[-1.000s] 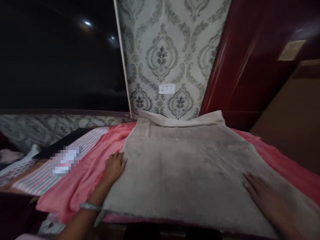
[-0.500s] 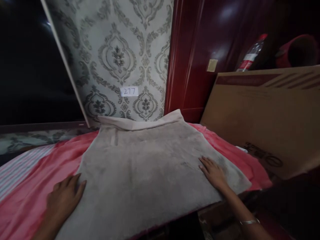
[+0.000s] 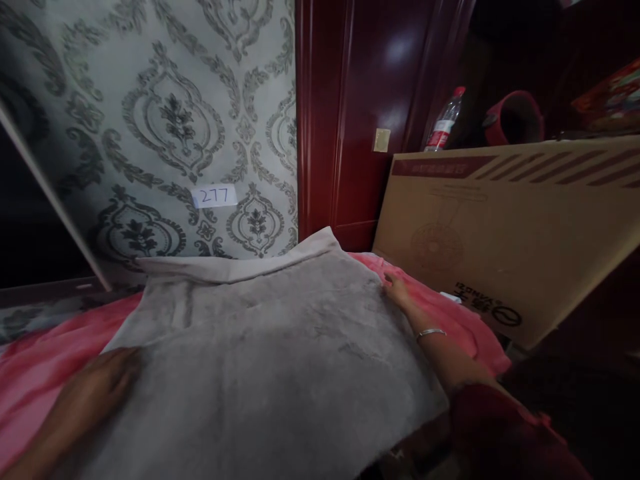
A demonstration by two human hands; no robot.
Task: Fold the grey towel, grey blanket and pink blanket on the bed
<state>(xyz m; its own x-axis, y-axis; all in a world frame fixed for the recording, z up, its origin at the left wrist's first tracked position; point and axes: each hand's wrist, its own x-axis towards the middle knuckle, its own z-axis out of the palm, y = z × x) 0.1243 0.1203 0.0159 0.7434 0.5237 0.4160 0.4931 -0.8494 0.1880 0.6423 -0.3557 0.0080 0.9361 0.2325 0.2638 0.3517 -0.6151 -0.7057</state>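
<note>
A grey plush cloth (image 3: pixel 270 353) lies spread over a pink cloth (image 3: pixel 450 313), which shows on both sides. Its far edge is turned up as a paler strip (image 3: pixel 235 268) against the wall. My left hand (image 3: pixel 103 383) rests at the grey cloth's left edge, blurred, its thumb apart from the fingers. At the right edge, farther off, my right hand (image 3: pixel 397 291) touches the border between grey and pink with fingers parted. A bangle circles that wrist.
A large cardboard box (image 3: pixel 500 220) stands at the right. Behind its top edge are a plastic bottle (image 3: pixel 443 127) and a red ring-shaped object (image 3: pixel 515 117). A dark screen (image 3: pixel 35 220) is on the left. A paper label (image 3: pixel 215 195) marked 277 is on the patterned wall.
My right hand has moved forward along the grey cloth to its right edge. My left hand stays by the left edge. The view has turned right, showing more of the box.
</note>
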